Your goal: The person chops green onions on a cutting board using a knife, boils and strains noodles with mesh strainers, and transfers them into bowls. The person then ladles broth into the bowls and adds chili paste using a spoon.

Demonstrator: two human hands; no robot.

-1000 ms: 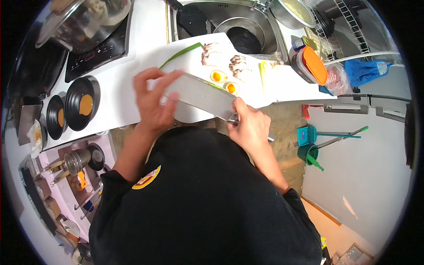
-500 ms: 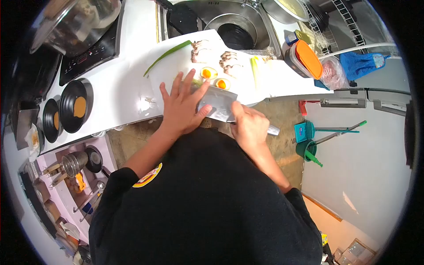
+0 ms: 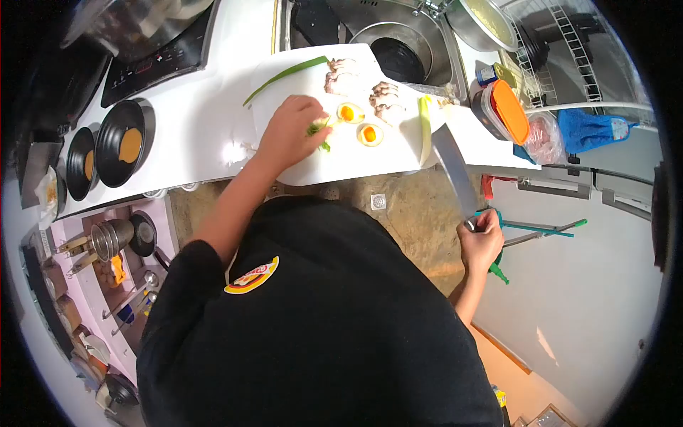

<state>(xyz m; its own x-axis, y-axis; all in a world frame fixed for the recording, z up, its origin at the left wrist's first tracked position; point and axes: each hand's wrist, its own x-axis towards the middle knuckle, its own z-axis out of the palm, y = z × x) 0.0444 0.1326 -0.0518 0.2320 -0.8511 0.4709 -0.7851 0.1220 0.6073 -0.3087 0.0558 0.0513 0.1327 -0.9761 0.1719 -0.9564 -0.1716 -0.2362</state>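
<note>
The one view comes from the wearer's head, looking steeply down and forward over the black shirt (image 3: 327, 334), which is nearest the lens. Beyond lie the cutting board (image 3: 348, 160), bench (image 3: 206, 121) and sink (image 3: 380, 14) (the wide lens bends straight edges and blackens the corners).

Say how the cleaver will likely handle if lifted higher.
The cleaver is probably stiff: its broad metal blade looks straight. With the right hand at one end, it likely feels front-heavy and might tip forward in a loose hold.
</note>
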